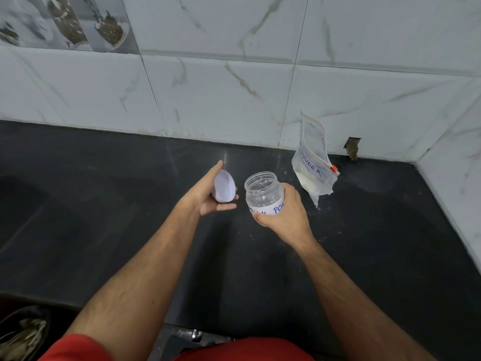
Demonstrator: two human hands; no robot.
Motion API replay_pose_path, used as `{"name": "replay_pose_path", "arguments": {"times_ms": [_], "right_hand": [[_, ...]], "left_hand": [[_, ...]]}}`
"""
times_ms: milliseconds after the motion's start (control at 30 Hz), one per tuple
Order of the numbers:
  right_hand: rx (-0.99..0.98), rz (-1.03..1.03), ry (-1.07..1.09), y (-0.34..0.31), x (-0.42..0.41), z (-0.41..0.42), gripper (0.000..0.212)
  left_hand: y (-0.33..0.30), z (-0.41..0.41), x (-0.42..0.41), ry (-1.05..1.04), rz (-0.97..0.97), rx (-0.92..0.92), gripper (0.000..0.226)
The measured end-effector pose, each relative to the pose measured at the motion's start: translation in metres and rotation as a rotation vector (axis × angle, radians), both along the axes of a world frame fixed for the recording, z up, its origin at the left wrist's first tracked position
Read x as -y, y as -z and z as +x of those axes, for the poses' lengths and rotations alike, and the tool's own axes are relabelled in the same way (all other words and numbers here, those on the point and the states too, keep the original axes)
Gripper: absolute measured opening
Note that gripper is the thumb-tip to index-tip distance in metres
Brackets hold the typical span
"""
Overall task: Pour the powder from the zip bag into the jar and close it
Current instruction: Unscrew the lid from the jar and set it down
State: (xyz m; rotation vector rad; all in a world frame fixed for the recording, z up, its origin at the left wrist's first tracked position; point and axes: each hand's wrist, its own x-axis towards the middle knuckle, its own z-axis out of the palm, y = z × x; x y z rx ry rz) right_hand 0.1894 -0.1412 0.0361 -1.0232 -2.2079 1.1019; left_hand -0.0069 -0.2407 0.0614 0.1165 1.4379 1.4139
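A clear plastic jar (261, 190) with a white handwritten label stands open-mouthed near the middle of the dark counter, and my right hand (286, 212) wraps its lower right side. The jar looks empty. My left hand (208, 196) holds the white lid (223, 187) just left of the jar, tilted on edge. A clear zip bag (313, 162) marked "POWDER", with white powder in its bottom and an orange slider, leans upright against the wall tiles behind and right of the jar.
The dark counter (364, 243) meets a white marble-patterned tiled wall (234, 100) at the back and a side wall (458, 165) on the right. A small hole (352, 147) shows in the wall base right of the bag. A few white powder specks lie near the bag.
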Motion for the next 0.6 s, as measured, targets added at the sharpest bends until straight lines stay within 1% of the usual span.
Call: {"name": "replay_pose_path", "arguments": {"times_ms": [33, 67, 133, 200, 300, 433, 500, 600], "right_hand": [[-0.005, -0.008, -0.002, 0.000, 0.001, -0.001, 0.084], [-0.008, -0.016, -0.005, 0.000, 0.002, -0.001, 0.085], [-0.002, -0.028, -0.017, 0.001, 0.005, -0.003, 0.084], [0.013, -0.037, -0.039, 0.002, 0.008, -0.004, 0.082], [0.036, -0.052, -0.065, 0.003, 0.012, -0.005, 0.082], [0.045, -0.070, -0.081, 0.003, 0.016, -0.006, 0.079], [0.048, -0.077, -0.081, 0.003, 0.017, -0.006, 0.078], [0.047, -0.074, -0.073, 0.004, 0.019, -0.006, 0.077]], "left_hand": [[0.010, -0.005, 0.007, -0.009, -0.003, 0.016, 0.052], [0.020, -0.009, 0.013, -0.018, -0.009, 0.013, 0.047], [0.038, -0.018, 0.023, -0.055, -0.046, -0.039, 0.038], [0.054, -0.026, 0.031, -0.094, -0.110, -0.119, 0.034], [0.069, -0.033, 0.039, -0.115, -0.234, -0.255, 0.010], [0.092, -0.044, 0.047, -0.166, -0.378, -0.490, 0.011], [0.100, -0.046, 0.051, -0.175, -0.441, -0.595, 0.018], [0.101, -0.042, 0.054, -0.072, -0.520, -0.807, 0.031]]}}
